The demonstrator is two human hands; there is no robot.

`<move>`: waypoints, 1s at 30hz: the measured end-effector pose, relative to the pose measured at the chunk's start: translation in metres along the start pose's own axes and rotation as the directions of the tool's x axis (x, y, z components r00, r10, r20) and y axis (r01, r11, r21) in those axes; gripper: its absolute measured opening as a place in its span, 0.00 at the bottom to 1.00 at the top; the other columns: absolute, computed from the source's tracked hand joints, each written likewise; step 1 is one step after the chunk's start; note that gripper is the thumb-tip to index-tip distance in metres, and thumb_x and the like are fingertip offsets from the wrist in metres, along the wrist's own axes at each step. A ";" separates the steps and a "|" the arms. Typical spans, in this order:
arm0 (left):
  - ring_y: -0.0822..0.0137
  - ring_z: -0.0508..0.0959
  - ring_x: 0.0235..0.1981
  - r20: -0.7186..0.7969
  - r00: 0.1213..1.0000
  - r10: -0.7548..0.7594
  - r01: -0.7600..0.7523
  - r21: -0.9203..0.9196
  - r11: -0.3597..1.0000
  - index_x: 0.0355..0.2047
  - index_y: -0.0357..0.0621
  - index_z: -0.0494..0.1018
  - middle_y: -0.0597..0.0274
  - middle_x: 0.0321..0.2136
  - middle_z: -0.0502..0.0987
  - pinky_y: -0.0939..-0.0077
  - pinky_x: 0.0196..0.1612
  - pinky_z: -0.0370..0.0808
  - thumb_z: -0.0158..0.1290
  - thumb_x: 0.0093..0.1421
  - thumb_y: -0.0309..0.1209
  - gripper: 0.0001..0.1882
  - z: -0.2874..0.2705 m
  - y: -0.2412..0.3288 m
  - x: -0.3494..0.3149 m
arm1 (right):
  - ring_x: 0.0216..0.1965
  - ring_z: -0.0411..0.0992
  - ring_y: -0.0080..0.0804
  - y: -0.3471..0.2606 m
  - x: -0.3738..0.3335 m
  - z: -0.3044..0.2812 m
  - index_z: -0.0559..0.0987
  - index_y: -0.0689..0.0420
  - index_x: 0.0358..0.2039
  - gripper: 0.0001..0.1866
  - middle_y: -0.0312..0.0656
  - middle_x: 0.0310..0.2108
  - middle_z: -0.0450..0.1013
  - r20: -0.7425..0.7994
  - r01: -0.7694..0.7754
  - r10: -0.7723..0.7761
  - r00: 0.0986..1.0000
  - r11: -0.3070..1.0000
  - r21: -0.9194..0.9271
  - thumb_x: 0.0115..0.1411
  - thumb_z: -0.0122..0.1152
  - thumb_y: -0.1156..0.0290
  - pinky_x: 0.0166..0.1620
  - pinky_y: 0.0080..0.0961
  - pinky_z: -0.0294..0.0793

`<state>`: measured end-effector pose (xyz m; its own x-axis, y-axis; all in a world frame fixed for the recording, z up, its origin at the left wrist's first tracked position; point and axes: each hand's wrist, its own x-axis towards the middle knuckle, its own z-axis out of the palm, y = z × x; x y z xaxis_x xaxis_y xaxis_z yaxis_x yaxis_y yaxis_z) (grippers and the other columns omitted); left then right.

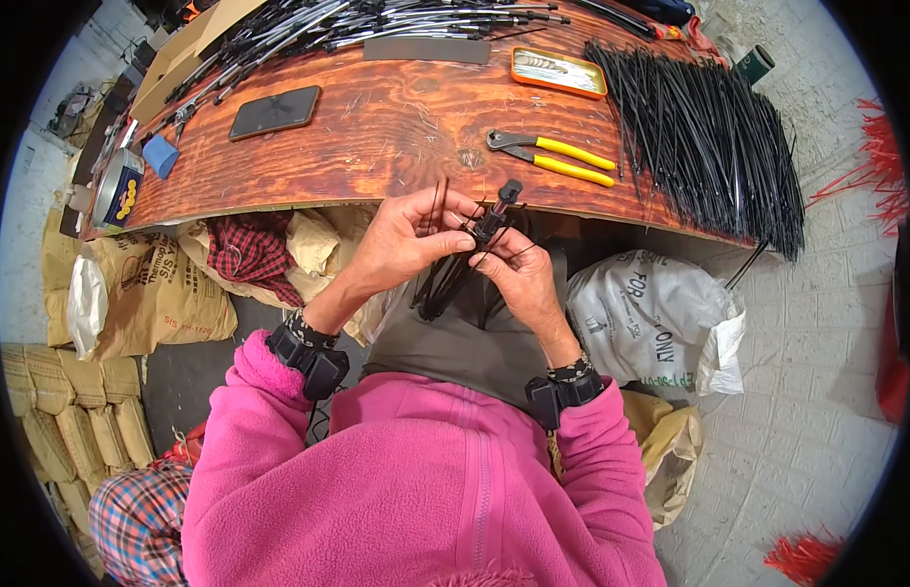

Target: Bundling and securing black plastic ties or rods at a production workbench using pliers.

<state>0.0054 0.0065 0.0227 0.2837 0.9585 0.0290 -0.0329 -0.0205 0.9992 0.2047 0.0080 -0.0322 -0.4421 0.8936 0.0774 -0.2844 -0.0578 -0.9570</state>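
My left hand point(408, 238) and my right hand point(518, 279) meet just in front of the wooden table's point(396, 127) near edge. Together they grip a bundle of black cables point(445, 284) with a black plug end point(502, 205) sticking up toward the table. A thin black cable tie point(438, 201) stands up between the fingers of my left hand. My right hand's fingers pinch the bundle just below the plug. Both wrists wear black bands over pink sleeves.
On the table lie yellow-handled pliers point(557, 158), a big heap of black cable ties point(704, 132), an orange tin point(558, 71), a dark phone point(275, 111) and several grey cables point(357, 24). Sacks point(166, 293) and a white bag point(660, 318) sit under the table.
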 end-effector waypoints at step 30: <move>0.79 0.77 0.39 -0.040 0.997 -0.060 0.054 -0.134 0.990 0.46 0.38 0.77 0.66 0.39 0.80 0.84 0.45 0.73 0.63 0.55 0.24 0.18 -0.011 -0.011 0.004 | 0.35 0.71 0.15 -0.022 0.008 0.010 0.78 0.64 0.45 0.12 0.33 0.33 0.77 0.014 0.069 -0.074 0.997 0.825 -0.561 0.61 0.61 0.76 0.41 0.17 0.72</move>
<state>-0.0036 0.0134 0.0120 0.2471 0.9685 -0.0318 -0.1457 0.0696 0.9869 0.1994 0.0119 -0.0077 -0.4319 0.8891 0.1517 0.2123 0.2637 -0.9410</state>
